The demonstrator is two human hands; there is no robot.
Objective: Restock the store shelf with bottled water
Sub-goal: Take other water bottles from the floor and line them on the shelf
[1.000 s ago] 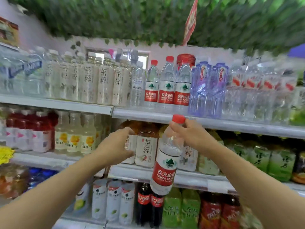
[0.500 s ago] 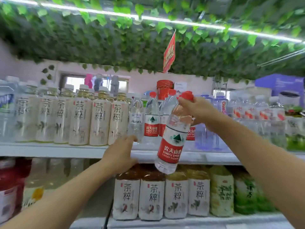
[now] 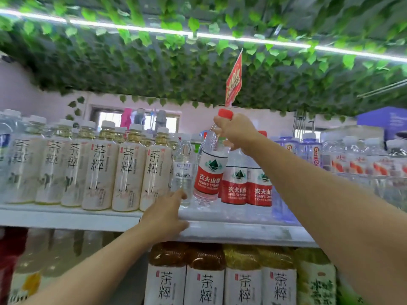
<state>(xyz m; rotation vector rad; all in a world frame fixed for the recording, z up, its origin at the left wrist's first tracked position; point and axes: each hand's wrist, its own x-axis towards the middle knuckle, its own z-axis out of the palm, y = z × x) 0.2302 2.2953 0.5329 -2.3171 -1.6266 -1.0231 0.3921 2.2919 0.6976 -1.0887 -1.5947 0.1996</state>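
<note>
The shelf edge [image 3: 242,232] is touched by the left hand [image 3: 164,219], fingers relaxed and holding nothing, while just beyond that edge a tilted water bottle [image 3: 209,172] labelled "NONGFU SPRING" is gripped at the neck by the right hand [image 3: 235,130], beside matching red-labelled bottles [image 3: 246,186]

Pale pink wall [image 3: 26,100] with a small window [image 3: 110,119] behind white store shelving [image 3: 66,219], green fake ivy [image 3: 154,69] covering the ceiling, a white strip light [image 3: 253,39] across it, red hanging sign [image 3: 234,81], purple box [image 3: 383,122] far right.
</note>
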